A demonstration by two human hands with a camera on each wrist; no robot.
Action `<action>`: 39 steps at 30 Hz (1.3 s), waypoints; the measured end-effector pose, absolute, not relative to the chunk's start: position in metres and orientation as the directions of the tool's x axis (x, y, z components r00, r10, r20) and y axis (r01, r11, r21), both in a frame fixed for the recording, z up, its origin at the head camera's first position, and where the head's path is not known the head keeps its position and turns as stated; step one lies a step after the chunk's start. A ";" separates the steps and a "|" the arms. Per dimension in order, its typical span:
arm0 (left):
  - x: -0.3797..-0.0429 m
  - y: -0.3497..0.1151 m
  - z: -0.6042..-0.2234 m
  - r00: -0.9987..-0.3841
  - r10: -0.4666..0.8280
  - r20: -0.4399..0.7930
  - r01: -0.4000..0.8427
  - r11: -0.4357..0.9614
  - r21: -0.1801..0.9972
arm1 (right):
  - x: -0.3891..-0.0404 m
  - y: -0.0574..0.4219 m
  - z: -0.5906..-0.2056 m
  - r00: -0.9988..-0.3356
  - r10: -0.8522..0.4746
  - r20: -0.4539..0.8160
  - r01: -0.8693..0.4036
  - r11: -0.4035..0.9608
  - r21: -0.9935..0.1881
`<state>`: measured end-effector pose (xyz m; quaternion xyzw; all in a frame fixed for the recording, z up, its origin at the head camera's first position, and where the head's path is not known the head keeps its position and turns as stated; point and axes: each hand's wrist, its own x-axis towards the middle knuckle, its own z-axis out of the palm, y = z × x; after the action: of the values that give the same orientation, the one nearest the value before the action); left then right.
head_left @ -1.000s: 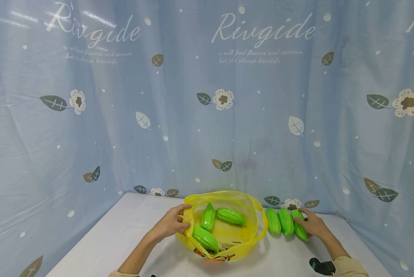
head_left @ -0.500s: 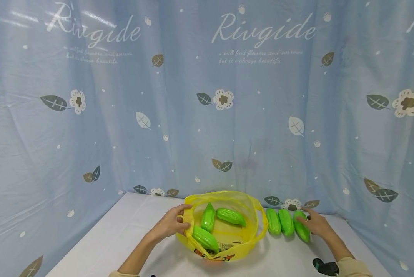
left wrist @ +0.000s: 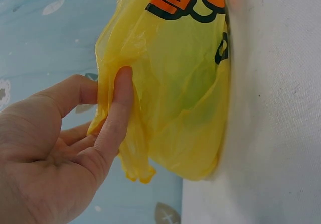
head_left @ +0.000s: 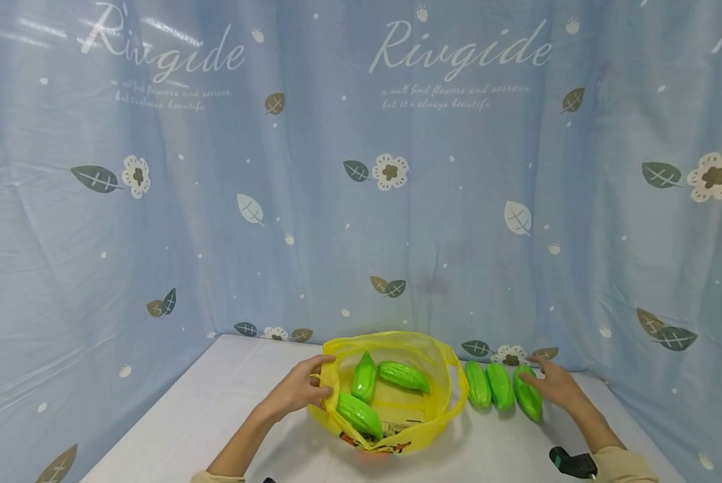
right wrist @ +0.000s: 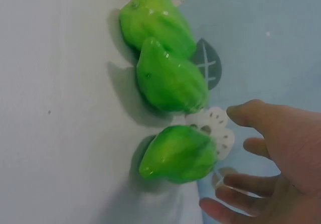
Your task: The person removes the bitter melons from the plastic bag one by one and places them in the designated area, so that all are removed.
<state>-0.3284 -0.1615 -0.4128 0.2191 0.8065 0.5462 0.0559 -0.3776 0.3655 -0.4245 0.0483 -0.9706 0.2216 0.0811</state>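
Note:
In the head view my left hand [head_left: 303, 387] pinches the left rim of a yellow plastic bag [head_left: 433, 429]. The left wrist view has the thumb and fingers on the thin bag film [left wrist: 165, 118]. Inside the bag's wide mouth lie three glossy green ridged fruits, one a long fruit [head_left: 358, 416] near the front. Right of the bag, three similar fruits lie on the table, the nearest to my right hand [head_left: 555, 385] being the rightmost fruit [head_left: 528, 394]. The right wrist view shows this hand [right wrist: 273, 158] with fingers spread, apart from the lowest fruit [right wrist: 179, 154].
A white table [head_left: 186, 409] runs back to a blue curtain [head_left: 336, 235] printed with leaves and flowers. A small black device [head_left: 572, 463] is by the right sleeve. The bag's right handle loop [head_left: 460, 392] stands beside the row of fruits.
The rightmost fruit has shifted slightly right, away from its neighbour, and now lies apart. My right hand has moved a little right and its fingers have let go. The left hand stays put.

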 end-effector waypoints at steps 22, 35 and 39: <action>-0.332 -0.160 -0.413 -0.894 0.414 0.174 0.331 0.345 0.878 | -0.364 0.316 -0.374 -0.902 -0.168 0.399 -0.311 0.893 -0.327; -0.331 -0.162 -0.415 -0.901 0.410 0.144 0.299 0.346 0.889 | -0.355 0.270 -0.349 -0.903 -0.284 0.321 -0.395 0.841 -0.369; -0.332 -0.162 -0.415 -0.903 0.406 0.144 0.294 0.337 0.894 | -0.354 0.257 -0.342 -0.899 -0.303 0.317 -0.415 0.822 -0.391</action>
<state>-0.3315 -0.1622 -0.4151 0.2145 0.8160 0.5343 0.0524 -0.3537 0.2572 -0.3421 0.1895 -0.9466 0.2307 0.1214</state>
